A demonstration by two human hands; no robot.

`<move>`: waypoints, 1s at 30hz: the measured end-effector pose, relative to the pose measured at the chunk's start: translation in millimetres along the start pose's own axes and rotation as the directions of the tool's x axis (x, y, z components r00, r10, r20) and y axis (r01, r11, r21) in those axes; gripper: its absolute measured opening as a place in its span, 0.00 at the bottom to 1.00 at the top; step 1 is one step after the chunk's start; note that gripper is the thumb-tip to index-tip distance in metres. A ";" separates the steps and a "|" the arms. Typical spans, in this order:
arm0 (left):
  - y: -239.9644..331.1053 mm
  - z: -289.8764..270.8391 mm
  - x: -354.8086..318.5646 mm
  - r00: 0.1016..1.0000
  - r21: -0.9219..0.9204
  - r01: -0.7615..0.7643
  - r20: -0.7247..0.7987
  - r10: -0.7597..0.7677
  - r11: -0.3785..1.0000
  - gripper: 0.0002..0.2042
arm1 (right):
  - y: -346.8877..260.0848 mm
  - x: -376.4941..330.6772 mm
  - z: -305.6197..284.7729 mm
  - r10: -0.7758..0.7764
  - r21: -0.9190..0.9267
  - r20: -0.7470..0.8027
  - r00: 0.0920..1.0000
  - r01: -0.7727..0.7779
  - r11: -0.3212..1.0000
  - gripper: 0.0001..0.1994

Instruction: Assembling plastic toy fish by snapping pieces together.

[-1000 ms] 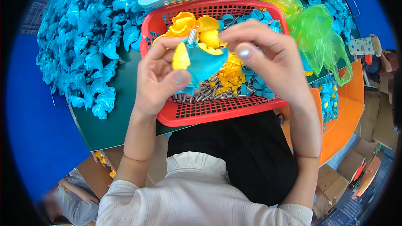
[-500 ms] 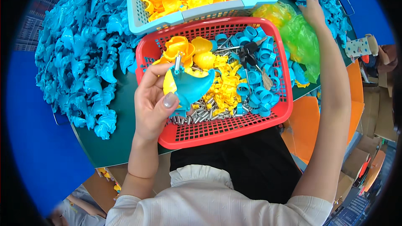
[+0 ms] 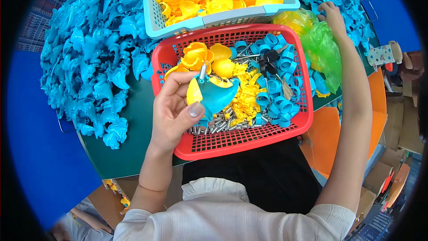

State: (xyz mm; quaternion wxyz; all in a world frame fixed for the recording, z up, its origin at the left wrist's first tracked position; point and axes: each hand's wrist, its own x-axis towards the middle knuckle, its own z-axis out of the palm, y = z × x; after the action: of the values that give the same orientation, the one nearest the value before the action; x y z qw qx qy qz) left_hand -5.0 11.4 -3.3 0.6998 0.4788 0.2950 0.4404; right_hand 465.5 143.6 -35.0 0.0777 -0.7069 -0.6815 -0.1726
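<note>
My left hand [image 3: 171, 111] is closed around a curved blue plastic shell [image 3: 216, 93] with yellow shell pieces [image 3: 194, 93] along its edge. A small metal pin [image 3: 202, 72] stands up from the top of this shell, by my fingertips. Shell and hand are above the left part of a red basket [image 3: 232, 149]. My right arm reaches far out to the right. At its end my right hand [image 3: 334, 21] is at the near edge of a heap of blue shells [image 3: 352, 6], fingers and thumb apart; its fingertips are partly hidden among the pieces.
The red basket holds yellow shells [image 3: 196, 56], small yellow pieces [image 3: 245, 96], blue rings [image 3: 283, 105], metal pins [image 3: 218, 125] and a black-handled tool [image 3: 267, 60]. Behind it stands a light-blue basket [image 3: 223, 17] of yellow shells. A green bag [image 3: 321, 47] lies right; another blue heap [image 3: 89, 58] covers the left.
The view has shifted slightly, so the baskets appear a little further right and lower. My left hand keeps its hold on the shell; my right hand stays at the right heap.
</note>
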 end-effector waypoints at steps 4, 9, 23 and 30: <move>-0.5 0.9 2.2 1.000 -0.024 0.030 0.007 -0.029 0.999 0.25 | -1.9 -1.0 8.2 0.139 0.079 0.246 0.959 -0.163 0.983 0.13; -0.1 -0.2 0.2 1.000 -0.017 0.009 -0.003 -0.009 1.000 0.25 | -34.8 9.6 -9.4 0.375 0.011 0.293 0.880 -0.395 0.919 0.18; 4.8 3.0 2.7 0.999 -0.076 0.032 0.018 -0.030 0.997 0.23 | -75.3 -10.1 -89.1 0.413 0.811 -0.127 0.902 -0.146 0.567 0.22; -1.4 1.2 5.8 0.988 -0.197 -0.027 0.141 0.055 0.980 0.27 | -179.7 -119.8 -161.0 -0.042 0.993 0.080 0.996 -0.076 0.090 0.20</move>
State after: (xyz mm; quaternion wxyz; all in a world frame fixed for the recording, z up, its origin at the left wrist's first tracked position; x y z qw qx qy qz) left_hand -1.1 15.8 -4.1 0.7538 0.4449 0.1885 0.4452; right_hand 263.9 -13.6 50.1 0.5061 -0.4839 -0.6140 0.3643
